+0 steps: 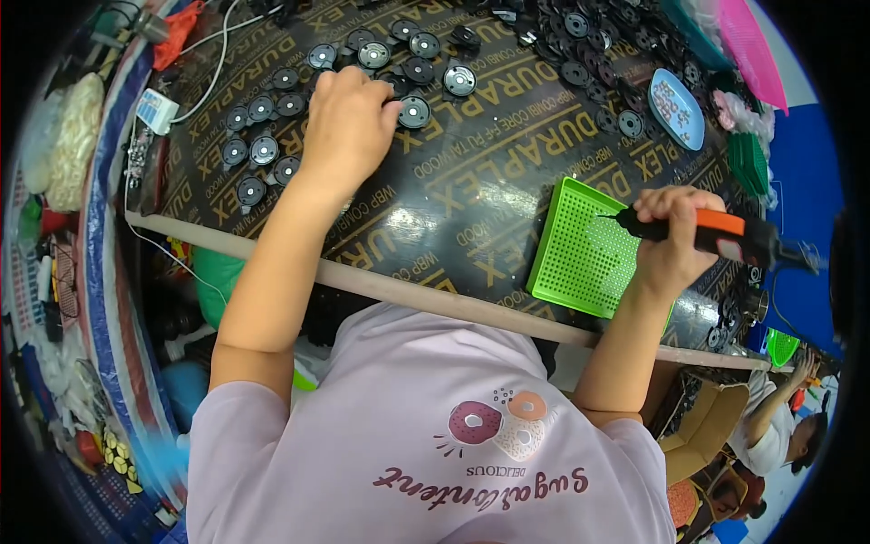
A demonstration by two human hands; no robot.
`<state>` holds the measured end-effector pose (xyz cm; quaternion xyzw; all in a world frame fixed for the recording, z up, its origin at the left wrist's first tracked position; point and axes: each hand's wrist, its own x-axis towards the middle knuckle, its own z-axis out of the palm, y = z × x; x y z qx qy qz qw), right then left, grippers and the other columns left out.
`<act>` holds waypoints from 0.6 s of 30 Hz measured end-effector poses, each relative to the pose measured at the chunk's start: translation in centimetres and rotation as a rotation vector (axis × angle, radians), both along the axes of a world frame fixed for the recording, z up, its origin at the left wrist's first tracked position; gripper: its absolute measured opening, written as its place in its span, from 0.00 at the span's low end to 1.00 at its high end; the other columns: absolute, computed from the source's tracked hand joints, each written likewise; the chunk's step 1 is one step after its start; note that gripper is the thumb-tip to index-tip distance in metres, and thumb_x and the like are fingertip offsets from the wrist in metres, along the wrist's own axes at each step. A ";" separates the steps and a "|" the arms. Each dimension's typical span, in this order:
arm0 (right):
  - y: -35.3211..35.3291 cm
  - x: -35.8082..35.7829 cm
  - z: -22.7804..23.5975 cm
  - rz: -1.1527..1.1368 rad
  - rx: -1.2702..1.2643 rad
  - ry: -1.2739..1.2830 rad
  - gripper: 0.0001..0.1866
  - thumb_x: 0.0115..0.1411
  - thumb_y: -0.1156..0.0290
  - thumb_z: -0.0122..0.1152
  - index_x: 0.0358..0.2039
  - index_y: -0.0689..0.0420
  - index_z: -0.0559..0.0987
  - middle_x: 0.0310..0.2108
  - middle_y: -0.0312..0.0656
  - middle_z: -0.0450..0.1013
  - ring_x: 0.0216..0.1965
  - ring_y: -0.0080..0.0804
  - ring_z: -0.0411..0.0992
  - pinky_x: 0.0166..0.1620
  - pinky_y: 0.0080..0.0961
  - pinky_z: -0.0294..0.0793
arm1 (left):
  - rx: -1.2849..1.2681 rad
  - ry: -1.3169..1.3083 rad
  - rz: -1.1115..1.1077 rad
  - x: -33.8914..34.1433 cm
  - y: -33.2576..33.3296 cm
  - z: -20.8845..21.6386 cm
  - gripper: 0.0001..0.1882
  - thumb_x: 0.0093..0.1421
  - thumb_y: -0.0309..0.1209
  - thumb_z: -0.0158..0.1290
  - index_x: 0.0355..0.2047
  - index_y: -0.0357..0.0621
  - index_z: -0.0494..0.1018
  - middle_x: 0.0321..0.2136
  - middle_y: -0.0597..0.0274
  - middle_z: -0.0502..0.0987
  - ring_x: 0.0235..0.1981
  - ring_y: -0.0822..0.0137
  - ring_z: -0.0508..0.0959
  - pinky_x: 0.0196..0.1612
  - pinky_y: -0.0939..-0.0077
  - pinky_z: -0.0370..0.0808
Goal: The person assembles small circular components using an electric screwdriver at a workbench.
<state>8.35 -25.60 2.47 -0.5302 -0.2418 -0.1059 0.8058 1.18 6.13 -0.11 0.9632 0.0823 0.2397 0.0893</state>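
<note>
My left hand (349, 127) reaches over a group of black round plastic parts with silvery centres. Its fingers curl downward and the fingertips are hidden, so what they grip cannot be made out. Just beside the thumb lies one round part (414, 112), and another round part (373, 55) is beyond the fingers. My right hand (680, 231) is wrapped around a black and orange electric screwdriver (720, 224). Its thin bit points left, above a bright green perforated tray (566, 240) that holds small pieces hard to make out.
A big heap of black parts (580, 45) spreads across the far side of the dark printed board. By the heap is a light blue dish (677, 109) of small pieces. A white cable (222, 68) runs along the left. At the lower right, another person (770, 426) sits near a cardboard box (711, 412).
</note>
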 end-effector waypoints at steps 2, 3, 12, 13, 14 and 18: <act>-0.3 -0.2 0.7 0.000 -0.009 -0.032 0.06 0.59 0.77 0.55 0.32 0.59 0.66 0.21 0.42 0.66 0.20 0.31 0.65 0.29 0.32 0.70 | 0.067 0.046 0.064 0.6 -0.7 -0.3 0.12 0.50 0.36 0.61 0.29 0.40 0.80 0.32 0.56 0.73 0.40 0.53 0.70 0.45 0.62 0.68; -0.5 -0.2 0.9 0.012 0.016 -0.034 0.06 0.60 0.76 0.55 0.32 0.58 0.66 0.21 0.42 0.66 0.20 0.31 0.65 0.29 0.32 0.70 | 0.104 0.087 0.104 0.8 -1.1 -0.4 0.13 0.50 0.38 0.62 0.28 0.40 0.80 0.32 0.56 0.73 0.40 0.53 0.69 0.46 0.61 0.68; 0.1 -1.7 1.2 0.118 0.109 0.039 0.08 0.61 0.70 0.55 0.32 0.56 0.66 0.20 0.40 0.65 0.19 0.31 0.65 0.29 0.32 0.69 | 0.041 0.050 0.104 1.2 -3.2 -1.7 0.18 0.45 0.36 0.65 0.34 0.42 0.75 0.36 0.57 0.73 0.43 0.54 0.68 0.47 0.59 0.63; 0.4 -1.8 1.3 0.132 0.139 0.063 0.08 0.61 0.69 0.55 0.33 0.56 0.66 0.20 0.40 0.65 0.19 0.31 0.65 0.29 0.32 0.69 | 0.020 0.038 0.077 1.2 -3.3 -2.0 0.18 0.45 0.35 0.65 0.35 0.42 0.73 0.36 0.57 0.73 0.44 0.54 0.68 0.47 0.58 0.63; 0.8 -2.0 1.4 0.133 0.147 0.080 0.08 0.62 0.69 0.54 0.33 0.56 0.65 0.21 0.40 0.65 0.19 0.31 0.66 0.29 0.32 0.70 | 0.029 0.034 0.026 1.1 -3.3 -2.0 0.18 0.46 0.31 0.64 0.36 0.42 0.70 0.35 0.56 0.74 0.41 0.53 0.70 0.45 0.58 0.65; 0.9 -2.0 1.8 0.165 0.136 0.048 0.08 0.63 0.68 0.53 0.32 0.55 0.66 0.20 0.41 0.66 0.19 0.31 0.65 0.30 0.33 0.70 | -0.235 -0.008 -0.214 0.6 -4.8 -1.9 0.14 0.50 0.22 0.58 0.36 0.40 0.66 0.31 0.48 0.73 0.35 0.46 0.74 0.38 0.60 0.71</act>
